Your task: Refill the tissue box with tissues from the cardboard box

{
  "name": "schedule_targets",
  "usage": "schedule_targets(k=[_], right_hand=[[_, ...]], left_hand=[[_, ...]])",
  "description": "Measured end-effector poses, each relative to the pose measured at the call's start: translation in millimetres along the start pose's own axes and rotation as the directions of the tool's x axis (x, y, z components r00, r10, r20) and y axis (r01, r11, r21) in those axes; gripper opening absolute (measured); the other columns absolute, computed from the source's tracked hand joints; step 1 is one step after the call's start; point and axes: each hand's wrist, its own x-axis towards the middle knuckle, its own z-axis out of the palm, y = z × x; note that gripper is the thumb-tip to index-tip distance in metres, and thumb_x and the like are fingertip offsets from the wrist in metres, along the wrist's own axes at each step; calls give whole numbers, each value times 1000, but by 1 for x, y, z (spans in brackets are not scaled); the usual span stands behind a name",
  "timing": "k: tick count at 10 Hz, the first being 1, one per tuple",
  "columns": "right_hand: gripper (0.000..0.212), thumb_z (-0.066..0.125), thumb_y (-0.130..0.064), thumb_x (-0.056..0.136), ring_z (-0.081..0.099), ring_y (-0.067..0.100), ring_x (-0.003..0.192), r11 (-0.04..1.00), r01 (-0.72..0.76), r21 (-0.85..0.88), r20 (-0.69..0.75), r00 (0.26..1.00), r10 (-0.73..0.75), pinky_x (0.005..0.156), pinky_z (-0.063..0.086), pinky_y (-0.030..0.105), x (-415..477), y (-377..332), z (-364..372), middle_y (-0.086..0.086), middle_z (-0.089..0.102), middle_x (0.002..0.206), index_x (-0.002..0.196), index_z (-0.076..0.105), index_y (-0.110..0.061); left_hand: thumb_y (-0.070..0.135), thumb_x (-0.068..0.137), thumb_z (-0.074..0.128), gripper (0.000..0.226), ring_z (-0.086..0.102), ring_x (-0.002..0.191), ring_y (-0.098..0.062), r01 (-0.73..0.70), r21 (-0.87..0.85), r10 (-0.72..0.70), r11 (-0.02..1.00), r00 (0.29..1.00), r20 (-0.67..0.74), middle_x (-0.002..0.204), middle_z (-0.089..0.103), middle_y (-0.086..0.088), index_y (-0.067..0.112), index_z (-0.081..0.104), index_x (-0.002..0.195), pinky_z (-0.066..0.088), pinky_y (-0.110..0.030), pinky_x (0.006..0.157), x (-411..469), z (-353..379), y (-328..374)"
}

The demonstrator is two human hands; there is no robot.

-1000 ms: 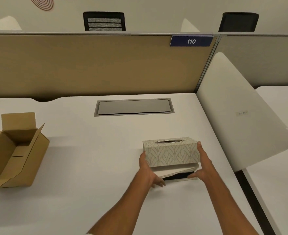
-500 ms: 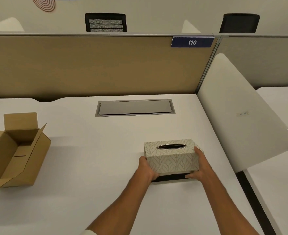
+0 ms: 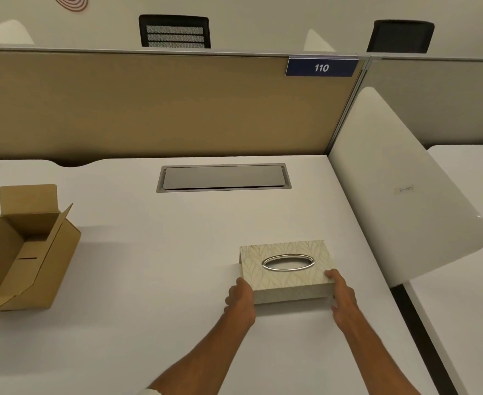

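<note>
The tissue box (image 3: 287, 280), cream with a leaf pattern and a metal-rimmed oval slot on top, sits flat on the white desk (image 3: 155, 280) at the front right. My left hand (image 3: 241, 302) grips its near left corner and my right hand (image 3: 341, 293) grips its near right corner, thumbs on the lid. No tissue shows through the slot. The brown cardboard box (image 3: 21, 252) lies open at the desk's left edge, flaps spread; the part of its inside that I see holds nothing.
A grey cable hatch (image 3: 224, 178) is set into the desk behind the tissue box. A tan partition (image 3: 149, 104) with a "110" sign closes the back. A white rounded divider (image 3: 399, 181) stands on the right, with another desk beyond it.
The patterned cover came down over the tissues and dark base that showed under it; the box now sits closed and flat. Both hands slid from its sides to the near corners.
</note>
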Motion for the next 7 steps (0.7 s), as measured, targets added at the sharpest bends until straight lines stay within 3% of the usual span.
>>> schedule_targets(k=[1,2,3,4,5,6,7], right_hand=[[43,66,-35,80,44,27,103,999,16,-43,-19,1000,-17,89,37,40,3,8,-3,7,50,113,110,50,-8],[38,64,-35,81,47,24,85,994,54,-99,-41,997,-58,79,38,37,8,14,-5,5,52,87,104,55,-5],[37,63,-34,82,44,19,70,990,69,-123,-48,996,-76,70,37,35,10,14,-5,3,47,75,100,57,-3],[39,61,-35,86,51,26,81,966,182,-182,-81,977,-199,73,41,37,7,11,-5,12,58,93,103,60,0],[53,58,-40,90,55,35,111,913,295,-282,-109,936,-336,93,46,44,6,8,-4,17,59,120,123,57,1],[67,55,-47,91,42,37,134,750,430,-502,-66,846,-529,111,36,50,1,-3,0,21,46,144,139,45,-2],[72,52,-51,91,35,35,141,609,489,-625,12,786,-618,114,30,49,-12,-14,11,19,40,151,144,38,-4]], left_hand=[[33,98,26,52,44,129,-32,-25,88,27,996,999,-20,141,45,-15,5,43,138,36,-46,113,7,-3,-7],[31,97,27,49,45,128,-33,-25,80,24,996,1000,2,138,47,-16,5,46,135,36,-46,113,10,-3,-13],[29,97,29,48,46,129,-35,-47,55,46,997,999,22,138,49,-17,3,48,133,37,-47,113,9,-4,-11],[24,97,33,43,53,122,-38,-101,75,102,992,995,-6,130,58,-21,-3,55,123,42,-47,109,5,-11,-3],[23,99,34,42,57,116,-37,-218,210,232,953,972,-43,124,62,-22,-5,59,117,45,-46,105,1,-22,6],[37,101,35,48,52,125,-34,-413,466,475,783,880,-18,134,56,-19,4,57,129,42,-46,108,-1,-41,22],[46,100,34,54,42,135,-31,-475,587,588,656,809,-2,145,47,-15,11,48,139,35,-44,112,-6,-55,33]])
